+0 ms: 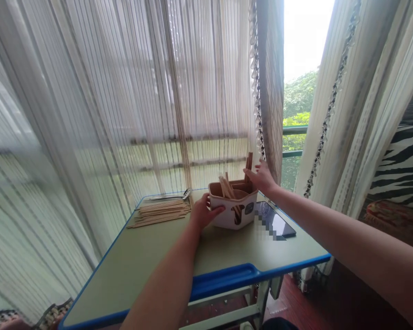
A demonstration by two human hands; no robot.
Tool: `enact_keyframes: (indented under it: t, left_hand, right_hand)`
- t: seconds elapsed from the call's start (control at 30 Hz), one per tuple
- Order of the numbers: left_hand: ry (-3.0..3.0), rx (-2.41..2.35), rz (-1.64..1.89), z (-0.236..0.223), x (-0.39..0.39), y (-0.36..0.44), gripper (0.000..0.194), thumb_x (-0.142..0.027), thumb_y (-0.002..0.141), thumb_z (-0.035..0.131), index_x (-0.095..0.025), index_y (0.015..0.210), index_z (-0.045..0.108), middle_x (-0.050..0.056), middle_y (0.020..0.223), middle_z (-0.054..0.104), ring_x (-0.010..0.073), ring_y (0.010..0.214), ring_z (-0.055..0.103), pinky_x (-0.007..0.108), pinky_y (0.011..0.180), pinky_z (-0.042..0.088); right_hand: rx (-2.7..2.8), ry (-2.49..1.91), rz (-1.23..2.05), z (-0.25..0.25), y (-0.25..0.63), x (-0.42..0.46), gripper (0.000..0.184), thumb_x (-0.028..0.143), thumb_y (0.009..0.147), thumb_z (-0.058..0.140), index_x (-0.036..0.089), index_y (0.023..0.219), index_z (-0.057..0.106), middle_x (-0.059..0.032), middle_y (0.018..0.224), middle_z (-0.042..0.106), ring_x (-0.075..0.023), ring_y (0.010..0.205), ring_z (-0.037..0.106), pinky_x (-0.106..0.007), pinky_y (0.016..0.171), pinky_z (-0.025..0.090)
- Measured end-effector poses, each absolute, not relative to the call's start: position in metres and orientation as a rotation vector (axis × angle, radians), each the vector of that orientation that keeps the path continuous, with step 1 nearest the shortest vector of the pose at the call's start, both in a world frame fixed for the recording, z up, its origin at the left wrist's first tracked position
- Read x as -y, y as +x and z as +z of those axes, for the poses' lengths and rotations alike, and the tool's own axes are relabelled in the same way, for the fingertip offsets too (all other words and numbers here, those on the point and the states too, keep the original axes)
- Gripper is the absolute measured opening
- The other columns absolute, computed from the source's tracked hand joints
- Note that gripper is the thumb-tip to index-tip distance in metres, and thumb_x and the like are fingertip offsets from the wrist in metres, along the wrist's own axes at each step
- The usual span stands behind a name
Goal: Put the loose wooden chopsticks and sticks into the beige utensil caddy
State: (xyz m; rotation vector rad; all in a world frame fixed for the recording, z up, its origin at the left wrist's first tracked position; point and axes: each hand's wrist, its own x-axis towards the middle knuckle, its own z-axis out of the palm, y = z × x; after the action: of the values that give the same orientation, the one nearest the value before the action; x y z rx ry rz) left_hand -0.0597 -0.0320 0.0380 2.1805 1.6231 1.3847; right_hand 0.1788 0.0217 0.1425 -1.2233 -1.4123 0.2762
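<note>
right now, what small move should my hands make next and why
Probably close the right hand on the dark sticks: its fingers look spread beside them, and the left hand grips the holder, which should steady it.

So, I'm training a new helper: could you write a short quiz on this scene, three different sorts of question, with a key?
1. Multiple choice. What does the left hand grip?
A) the tablet
B) the holder
C) the curtain

2. True or false. The loose sticks lie on the table, to the left of the holder.

3. Fill in the missing word. The edge of the table is coloured ____.

Key: 1: B; 2: true; 3: blue.
</note>
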Motion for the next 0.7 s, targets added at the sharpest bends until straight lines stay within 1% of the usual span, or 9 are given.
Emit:
enact_keyframes:
  t: [0.1, 0.17, 0.3, 0.33, 0.4, 0.5, 0.57, 0.63, 0.7]
  left_hand:
    - [2.176, -1.643, 1.638, 0.041, 0.028, -0.065, 0.047, -0.053, 0.083, 0.049, -0.019, 0.115, 0.055, 0.008, 0.107, 0.066, 0.0206, 0.1, 0.061, 0.032, 0.082, 0.048]
    - [1.966, -1.756, 1.87, 0.045, 0.024, -0.072, 0.047, -0.05, 0.091, 0.034, -0.017, 0.119, 0.054, 0.01, 0.114, 0.064, 0.0205, 0.108, 0.057, 0.033, 0.09, 0.045]
    - [1.619, -1.987, 2.004, 0.048, 0.015, -0.096, 0.052, -0.052, 0.092, 0.029, -0.017, 0.117, 0.057, 0.011, 0.117, 0.062, 0.0215, 0.112, 0.055, 0.034, 0.095, 0.042]
    - [1.608, -2.025, 1.993, 0.046, 0.013, -0.104, 0.052, -0.052, 0.093, 0.029, -0.016, 0.117, 0.057, 0.011, 0.118, 0.062, 0.0217, 0.113, 0.055, 0.035, 0.096, 0.041]
    - [1.521, -2.128, 1.986, 0.04, 0.011, -0.119, 0.052, -0.049, 0.094, 0.024, -0.016, 0.115, 0.059, 0.012, 0.116, 0.063, 0.0222, 0.112, 0.055, 0.035, 0.096, 0.04]
    - [1.386, -2.277, 1.934, 0.029, 0.009, -0.135, 0.051, -0.047, 0.095, 0.025, -0.015, 0.114, 0.06, 0.013, 0.114, 0.064, 0.024, 0.11, 0.056, 0.038, 0.095, 0.041]
    - [1.392, -2.33, 1.885, 0.024, 0.007, -0.14, 0.049, -0.045, 0.094, 0.027, -0.015, 0.114, 0.06, 0.013, 0.113, 0.064, 0.0245, 0.109, 0.056, 0.038, 0.095, 0.04]
    - [1.477, -2.357, 1.837, 0.02, 0.005, -0.14, 0.046, -0.043, 0.094, 0.03, -0.015, 0.112, 0.061, 0.013, 0.112, 0.065, 0.0238, 0.108, 0.057, 0.037, 0.096, 0.04]
    - [1.561, -2.388, 1.794, 0.018, 0.003, -0.138, 0.044, -0.042, 0.093, 0.032, -0.015, 0.111, 0.062, 0.013, 0.111, 0.065, 0.0234, 0.107, 0.057, 0.037, 0.096, 0.039]
  right_hand:
    - [1.079, -1.02, 0.059, 0.122, 0.176, 0.023, 0.03, 0.037, 0.081, 0.05, 0.019, 0.105, 0.046, -0.0058, 0.1, 0.054, -0.0158, 0.085, 0.053, -0.032, 0.076, 0.045]
    - [1.098, -0.945, 0.071, 0.098, 0.165, 0.06, 0.022, 0.035, 0.081, 0.05, 0.02, 0.097, 0.046, -0.0017, 0.089, 0.053, -0.0134, 0.075, 0.052, -0.029, 0.07, 0.045]
    - [1.652, -0.987, 0.189, 0.05, 0.123, 0.11, 0.01, 0.031, 0.082, 0.05, 0.021, 0.082, 0.05, 0.0018, 0.071, 0.054, -0.0118, 0.064, 0.051, -0.024, 0.065, 0.043]
    - [1.863, -1.038, 0.242, 0.042, 0.111, 0.114, 0.009, 0.029, 0.082, 0.049, 0.02, 0.082, 0.053, 0.0011, 0.071, 0.057, -0.0121, 0.065, 0.053, -0.024, 0.065, 0.042]
    - [2.185, -1.153, 0.268, 0.033, 0.087, 0.114, 0.015, 0.028, 0.081, 0.051, 0.02, 0.092, 0.057, -0.0021, 0.086, 0.064, -0.0138, 0.074, 0.057, -0.025, 0.068, 0.042]
    - [2.31, -1.148, 0.273, 0.029, 0.064, 0.106, 0.025, 0.031, 0.084, 0.049, 0.023, 0.105, 0.06, -0.005, 0.104, 0.064, -0.0175, 0.094, 0.058, -0.026, 0.075, 0.042]
    - [2.399, -1.148, 0.198, 0.029, 0.058, 0.102, 0.029, 0.036, 0.087, 0.045, 0.026, 0.11, 0.059, -0.0051, 0.108, 0.063, -0.0193, 0.103, 0.054, -0.027, 0.077, 0.042]
    - [2.465, -1.178, 0.12, 0.029, 0.058, 0.102, 0.03, 0.039, 0.089, 0.041, 0.026, 0.106, 0.062, -0.0052, 0.107, 0.062, -0.0198, 0.104, 0.053, -0.027, 0.076, 0.042]
    - [2.459, -1.243, 0.093, 0.028, 0.06, 0.102, 0.031, 0.039, 0.09, 0.037, 0.023, 0.096, 0.064, -0.0061, 0.102, 0.063, -0.0189, 0.099, 0.055, -0.026, 0.074, 0.042]
